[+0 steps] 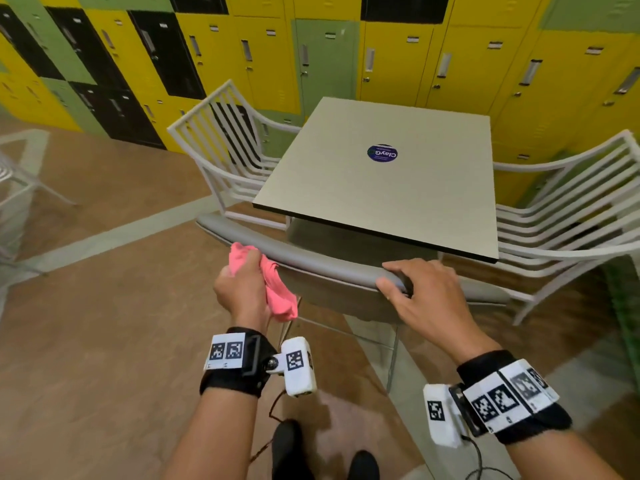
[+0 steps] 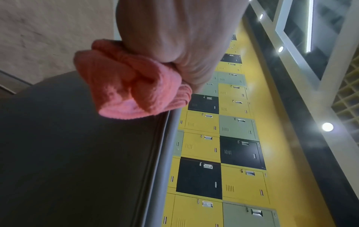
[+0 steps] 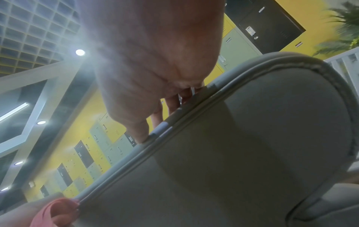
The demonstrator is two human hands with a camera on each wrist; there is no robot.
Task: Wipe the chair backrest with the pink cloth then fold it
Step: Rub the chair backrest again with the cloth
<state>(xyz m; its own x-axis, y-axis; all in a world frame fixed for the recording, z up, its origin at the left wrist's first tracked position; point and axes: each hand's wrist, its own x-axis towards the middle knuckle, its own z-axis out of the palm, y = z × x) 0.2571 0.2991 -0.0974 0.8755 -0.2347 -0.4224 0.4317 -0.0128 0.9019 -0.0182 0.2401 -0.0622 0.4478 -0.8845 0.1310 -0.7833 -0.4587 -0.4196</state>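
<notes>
A pink cloth [image 1: 273, 285], soft and ribbed in texture, is bunched into a crumpled wad in the grip of the left hand [image 1: 239, 289]. One end pokes above the fist; a longer tail hangs below it. The wad touches the top edge of the chair backrest [image 1: 311, 259] near its left end. The backrest is grey, padded, gently curved, with a piped seam along its rim, and stands upright, facing a tabletop [image 1: 381, 188].

The grey padded chair backrest [image 1: 311, 259] stands before the near edge of the square beige table surface [image 1: 381, 188], with one white slatted metal chair [image 1: 221, 133] at its left edge, another [image 1: 568, 216] at its right, and yellow, green and black metal lockers [image 1: 398, 57] behind.
</notes>
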